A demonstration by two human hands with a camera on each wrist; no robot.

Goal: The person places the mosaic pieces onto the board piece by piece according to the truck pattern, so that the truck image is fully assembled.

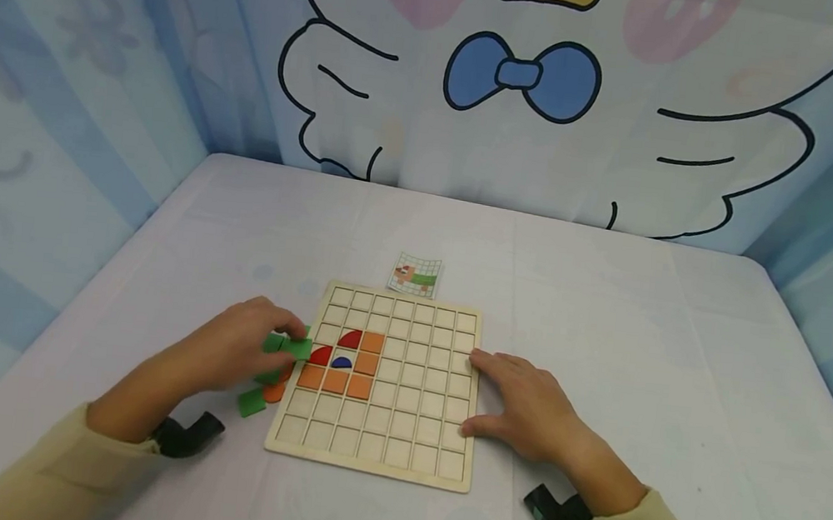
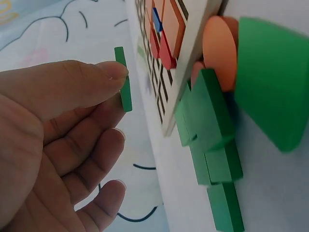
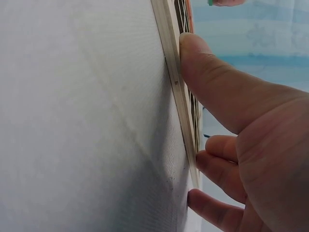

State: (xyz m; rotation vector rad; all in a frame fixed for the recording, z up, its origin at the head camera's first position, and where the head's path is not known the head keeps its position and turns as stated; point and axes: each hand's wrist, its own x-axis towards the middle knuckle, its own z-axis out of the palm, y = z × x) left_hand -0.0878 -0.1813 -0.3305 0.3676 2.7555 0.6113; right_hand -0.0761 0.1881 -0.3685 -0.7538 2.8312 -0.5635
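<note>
A wooden grid board [image 1: 408, 427] lies on the table with orange squares, red quarter-round pieces and a blue half-round piece set in its cells. My left hand [image 1: 242, 348] pinches a green tile [image 2: 126, 96] between thumb and forefinger, at the board's left edge. Below that hand, a pile of loose green pieces [image 2: 219, 164] and orange rounded pieces [image 2: 219, 53] lies beside the board. My right hand [image 1: 533, 409] touches the board's right edge with thumb and fingertips, its fingers spread and relaxed.
A small picture card [image 1: 415, 276] with a coloured grid design lies just beyond the board's far edge. The table wears a white cloth [image 1: 621, 330]. A printed curtain [image 1: 517, 152] hangs behind it, with more curtain on both sides.
</note>
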